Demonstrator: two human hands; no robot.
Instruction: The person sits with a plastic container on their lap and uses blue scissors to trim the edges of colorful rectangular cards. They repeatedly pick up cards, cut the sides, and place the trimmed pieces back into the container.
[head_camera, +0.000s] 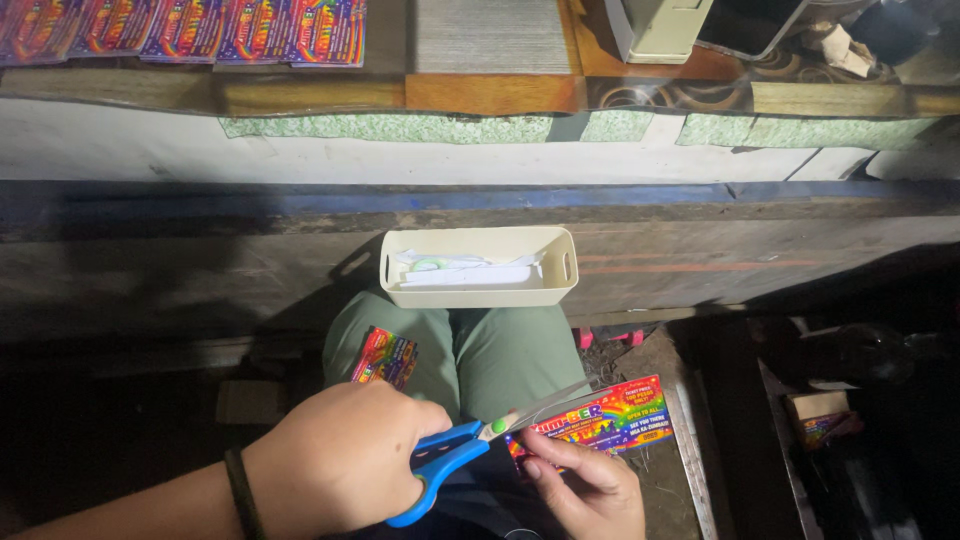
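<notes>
While the left hand (345, 460) closes through the blue handles of the scissors (470, 445), the right hand (590, 490) pinches the lower edge of a rainbow-printed card (610, 418) over the lap. Blades meet its left edge. A cream tray (478, 292) rests on the knees, well apart.

The person's lap (480, 360), in green trousers, carries most of it — a cream plastic tray (480, 267) rests across the knees, holding white items and a small green-ringed piece. A small rainbow-printed card (385, 357) lies on one thigh. Above, a patchwork wooden counter (490, 92) bears a row of bright printed sheets (190, 28) along its far edge and a pale box (660, 28).
</notes>
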